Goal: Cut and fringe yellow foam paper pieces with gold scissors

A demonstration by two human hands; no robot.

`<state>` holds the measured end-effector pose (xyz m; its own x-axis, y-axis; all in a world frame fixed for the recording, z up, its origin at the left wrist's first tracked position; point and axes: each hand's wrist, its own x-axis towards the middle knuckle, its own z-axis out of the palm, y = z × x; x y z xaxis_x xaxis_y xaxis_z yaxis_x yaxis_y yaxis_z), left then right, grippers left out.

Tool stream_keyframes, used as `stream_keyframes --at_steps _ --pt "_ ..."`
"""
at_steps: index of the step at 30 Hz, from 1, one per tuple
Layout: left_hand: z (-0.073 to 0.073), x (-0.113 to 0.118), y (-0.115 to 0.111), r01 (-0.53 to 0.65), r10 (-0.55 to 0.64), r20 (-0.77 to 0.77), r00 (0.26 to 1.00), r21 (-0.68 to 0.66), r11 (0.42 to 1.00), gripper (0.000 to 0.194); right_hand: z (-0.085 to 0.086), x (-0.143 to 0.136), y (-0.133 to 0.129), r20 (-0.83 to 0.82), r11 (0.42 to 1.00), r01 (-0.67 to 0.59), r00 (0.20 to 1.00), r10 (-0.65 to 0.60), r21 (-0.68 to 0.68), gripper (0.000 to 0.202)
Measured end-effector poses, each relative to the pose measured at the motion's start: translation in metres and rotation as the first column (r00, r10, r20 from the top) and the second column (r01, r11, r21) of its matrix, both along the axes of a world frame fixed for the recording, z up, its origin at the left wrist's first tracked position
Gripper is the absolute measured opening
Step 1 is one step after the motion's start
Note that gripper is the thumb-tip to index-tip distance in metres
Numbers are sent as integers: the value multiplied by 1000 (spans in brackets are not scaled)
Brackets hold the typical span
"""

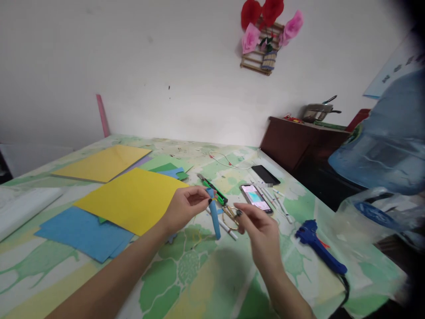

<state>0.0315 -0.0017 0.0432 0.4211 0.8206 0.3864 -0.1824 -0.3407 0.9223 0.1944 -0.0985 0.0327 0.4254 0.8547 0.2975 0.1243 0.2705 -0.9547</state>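
My left hand (191,201) pinches the top end of a narrow blue strip (215,219), of felt or paper, which hangs down over the table. The fingers of my right hand (259,223) are curled together just to the right of it. Gold-handled scissors (229,218) show right at those fingertips, partly hidden by them; whether the fingers touch the handles, or pinch something small, I cannot tell. Behind the strip lies a green and black utility knife (214,190). A white stick (230,231) is partly covered by the strip.
Yellow sheets (139,199), blue sheets (86,232) and green pieces lie on the left. To the right are a lit phone (255,198), a dark phone (265,174), several white sticks (282,207) and a blue glue gun (320,248). A large water bottle (381,137) stands beyond the right edge.
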Motion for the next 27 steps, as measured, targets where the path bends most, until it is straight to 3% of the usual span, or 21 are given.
stream_keyframes --at_steps 2,3,5,6,8,10,11,13,19,21,23,25,27 --pt "0 0 0 10 -10 15 1000 -17 1000 7 -8 28 -20 248 976 216 944 -216 31 20" --pt "-1 0 0 14 -14 21 1000 -21 1000 7 -13 45 -31 366 941 332 870 -330 60 23" --pt "-1 0 1 14 -13 34 999 -33 999 7 -25 82 -49 583 822 561 638 -503 95 27" --pt "-2 1 1 14 -12 43 999 -39 999 8 -31 101 -56 696 758 646 504 -511 88 29" --pt "-2 1 0 21 -17 63 998 -51 998 8 -43 135 -67 906 694 720 279 -319 22 36" --pt "-3 2 0 33 -28 81 996 -59 998 7 -53 162 -74 983 601 795 163 -83 -81 47" --pt "-3 2 0 36 -31 84 996 -61 997 7 -57 172 -75 989 559 819 148 15 -131 49" --pt "-4 2 1 34 -29 77 997 -55 998 6 -61 183 -75 979 540 817 160 124 -202 50" --pt "-6 1 3 42 -38 75 996 -50 998 6 -48 186 -66 963 593 759 206 173 -269 33" --pt "-6 1 3 45 -40 68 997 -60 997 6 -40 182 -68 967 602 758 225 122 -253 35" --pt "-6 1 3 35 -30 61 998 -69 997 7 -32 173 -73 961 612 763 277 -19 -208 40" --pt "-6 1 3 23 -18 58 998 -78 997 7 -23 159 -79 900 653 732 397 -178 -194 42" --pt "-6 2 3 24 -18 64 998 -85 996 7 -16 138 -83 761 738 636 589 -273 -227 40"
